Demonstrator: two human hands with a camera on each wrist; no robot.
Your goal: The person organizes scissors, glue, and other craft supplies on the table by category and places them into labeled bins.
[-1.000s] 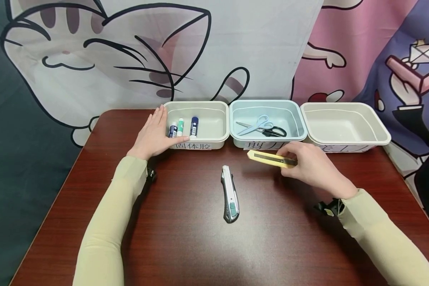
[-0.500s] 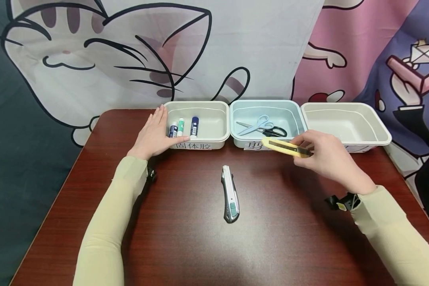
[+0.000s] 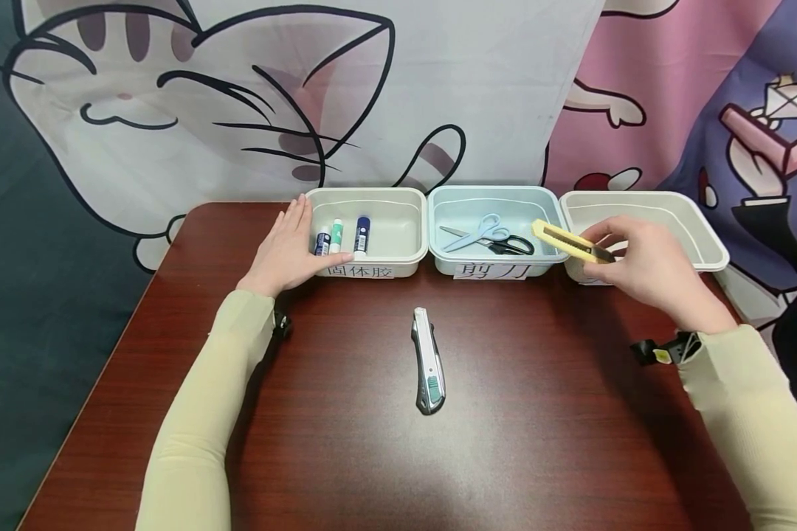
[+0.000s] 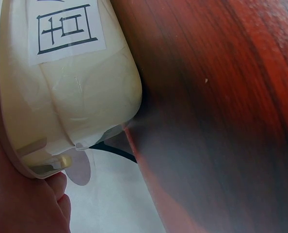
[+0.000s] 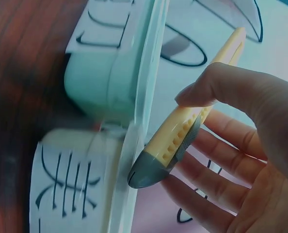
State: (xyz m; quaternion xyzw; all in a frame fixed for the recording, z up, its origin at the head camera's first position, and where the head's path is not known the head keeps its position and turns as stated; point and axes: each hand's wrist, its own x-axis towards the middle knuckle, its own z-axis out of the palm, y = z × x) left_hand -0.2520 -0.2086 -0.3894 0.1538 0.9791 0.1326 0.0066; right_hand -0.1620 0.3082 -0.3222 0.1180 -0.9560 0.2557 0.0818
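Note:
My right hand (image 3: 654,269) pinches a yellow utility knife (image 3: 563,237) between thumb and fingers, over the front left part of the right cream bin (image 3: 707,264). In the right wrist view the dark-ended yellow knife (image 5: 175,128) slants across the bin rims (image 5: 149,73). My left hand (image 3: 280,247) rests on the left cream bin (image 3: 408,270), straight fingers along its left side and thumb over the front rim. Part of that bin (image 4: 86,92) fills the left wrist view. A silver utility knife (image 3: 428,365) with a green slider lies mid-table.
Inside the left bin are a green glue stick (image 3: 336,234) and two blue ones. The middle light-blue bin (image 3: 538,270) contains light-blue scissors (image 3: 481,230) and black-handled scissors (image 3: 513,245). All three bins line the back of the brown table (image 3: 345,442), before a printed curtain (image 3: 491,74).
My right hand has carried the yellow utility knife right and up, from in front of the middle bin to over the right bin. The left hand stays put.

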